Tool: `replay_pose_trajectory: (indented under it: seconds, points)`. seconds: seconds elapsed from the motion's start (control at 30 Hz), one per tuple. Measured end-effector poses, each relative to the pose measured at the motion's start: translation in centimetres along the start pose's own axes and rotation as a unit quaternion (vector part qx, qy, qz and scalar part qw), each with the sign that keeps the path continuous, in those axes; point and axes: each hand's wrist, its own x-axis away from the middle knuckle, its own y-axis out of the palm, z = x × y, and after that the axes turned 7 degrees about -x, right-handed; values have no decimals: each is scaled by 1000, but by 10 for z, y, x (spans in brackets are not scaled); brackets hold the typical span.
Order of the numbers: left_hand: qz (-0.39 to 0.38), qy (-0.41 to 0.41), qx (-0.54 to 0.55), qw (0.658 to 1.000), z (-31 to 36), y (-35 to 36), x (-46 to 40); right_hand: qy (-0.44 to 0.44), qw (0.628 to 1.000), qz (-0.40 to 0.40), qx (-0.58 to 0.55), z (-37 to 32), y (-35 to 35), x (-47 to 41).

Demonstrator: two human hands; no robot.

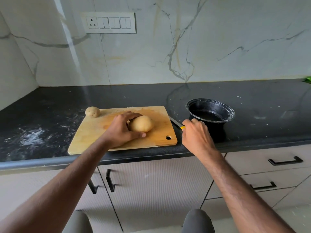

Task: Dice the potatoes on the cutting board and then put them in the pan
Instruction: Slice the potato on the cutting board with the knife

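Note:
A wooden cutting board [94,132] lies on the black counter. In its middle rests a large whole potato [142,123], with my left hand [122,130] curled around its left side. A smaller whole potato [92,112] sits at the board's far left corner. My right hand [195,133] is just right of the board, fingers closing on the yellow handle of a knife [175,122] whose blade lies on the counter along the board's right edge. A black pan [210,111], with nothing inside it, stands right behind my right hand.
The black counter [50,105] carries white flour-like smears at the left and specks at the right. A marble wall with a switch panel [109,22] rises behind. Cabinet doors and drawers with black handles [286,161] are below. A green object [308,79] peeks in at the far right.

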Motion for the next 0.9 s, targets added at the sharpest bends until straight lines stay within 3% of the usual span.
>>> replay_pose_trajectory:
  seconds: [0.2, 0.43, 0.9]
  points:
    - [4, -7, 18, 1000, -14, -22, 5, 26, 999, 16, 26, -18, 0, -6]
    - [15, -27, 27, 999, -39, -29, 9, -34, 982, 108, -153, -87, 11, -11]
    - [59, 13, 30, 998, -42, -21, 14, -30, 957, 173, -229, -115, 45, -3]
